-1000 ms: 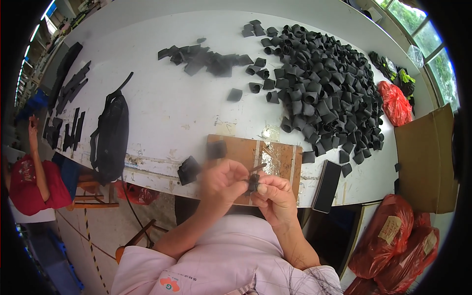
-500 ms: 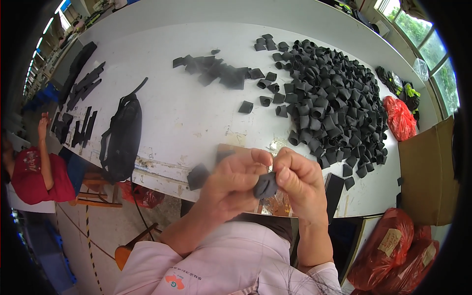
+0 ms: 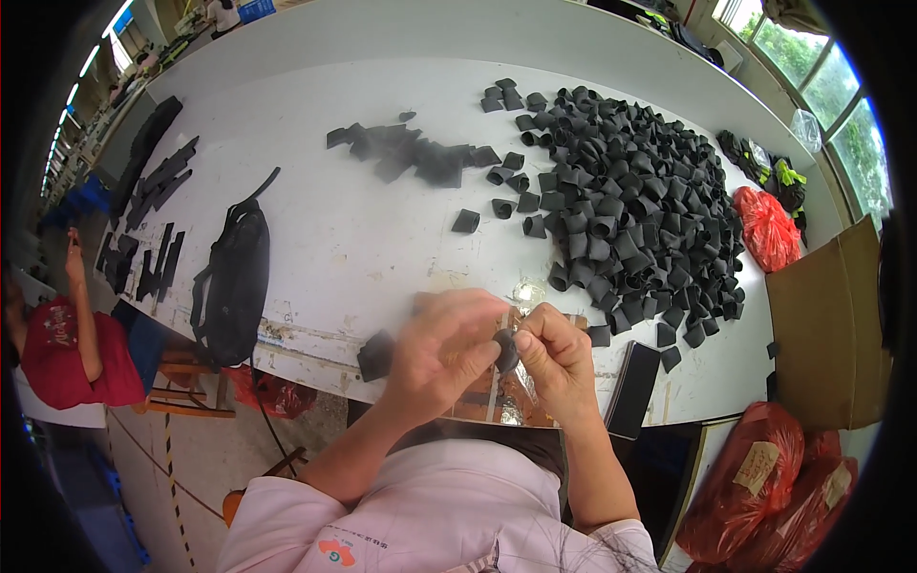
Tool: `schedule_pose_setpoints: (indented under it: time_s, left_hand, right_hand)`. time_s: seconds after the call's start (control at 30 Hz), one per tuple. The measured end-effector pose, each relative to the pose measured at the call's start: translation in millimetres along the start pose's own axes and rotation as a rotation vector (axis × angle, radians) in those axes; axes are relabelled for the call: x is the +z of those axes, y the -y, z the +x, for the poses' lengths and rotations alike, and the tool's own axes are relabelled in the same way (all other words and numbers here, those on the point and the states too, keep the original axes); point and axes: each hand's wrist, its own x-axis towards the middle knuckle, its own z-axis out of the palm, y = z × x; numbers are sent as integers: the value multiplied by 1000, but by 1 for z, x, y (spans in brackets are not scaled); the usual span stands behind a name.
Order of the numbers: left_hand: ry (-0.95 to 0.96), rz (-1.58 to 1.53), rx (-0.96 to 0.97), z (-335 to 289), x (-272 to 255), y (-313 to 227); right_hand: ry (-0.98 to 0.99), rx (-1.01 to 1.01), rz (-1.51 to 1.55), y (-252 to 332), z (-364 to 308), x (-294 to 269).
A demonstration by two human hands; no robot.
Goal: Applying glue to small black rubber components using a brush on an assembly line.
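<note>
Over the table's near edge, my two hands meet at a small black fabric loop [image 3: 505, 351]. My right hand [image 3: 559, 368] is closed, pinching the loop's right side between thumb and fingers. My left hand [image 3: 435, 358] is smeared by motion, but its thumb presses the loop's left side, with the fingers curled above it. Just left of my left wrist, a flat black piece [image 3: 376, 356] lies at the table edge. Beneath my hands is a brown board [image 3: 478, 409] with shiny tape on it. A big heap of similar black loops [image 3: 640, 191] covers the table's right side.
A dark phone-like slab [image 3: 632, 390] lies right of my right hand. Flat black pieces [image 3: 411, 153] are spread farther back. A black bag [image 3: 237, 277] and black strips stand left. Red plastic bags [image 3: 750, 487] and a cardboard box [image 3: 826, 325] are at right. Another person [image 3: 72, 349] sits far left.
The loop has turned between my fingers, and my left fingers have lifted and shifted over it. The view has moved slightly, showing more of the slab on the right.
</note>
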Motion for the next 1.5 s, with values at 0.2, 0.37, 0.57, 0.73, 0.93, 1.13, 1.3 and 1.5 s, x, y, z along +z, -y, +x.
schedule_pose_setpoints:
  time_s: [0.2,0.37,0.57,0.73,0.93,1.13,1.3,1.5]
  left_hand:
    - [196,-42,156,9,-2,-7]
    - [132,-7,160,8,-1,-5]
    - [93,48,149,6,2,-4]
    - [142,87,199,11,5,-8]
    - [-43,-494,-104,-7,10,-7]
    - [-124,-1091,-348,-9,9,2]
    - [-103,-806,-304,-20,12,9]
    - [104,-319,-200,-8,-1,4]
  right_hand:
    - [-9,144,106,4,-2,0]
    - [-105,-269,-151,13,-5,-2]
    - [-42,-436,-532,12,-5,1]
    - [-86,-423,-507,3,-7,2]
    - [-85,-366,-422,23,-8,7]
    - [-80,-484,-639,30,-2,2]
    - [9,-510,-695,15,-7,-3]
    - [-25,-503,-732,16,-8,0]
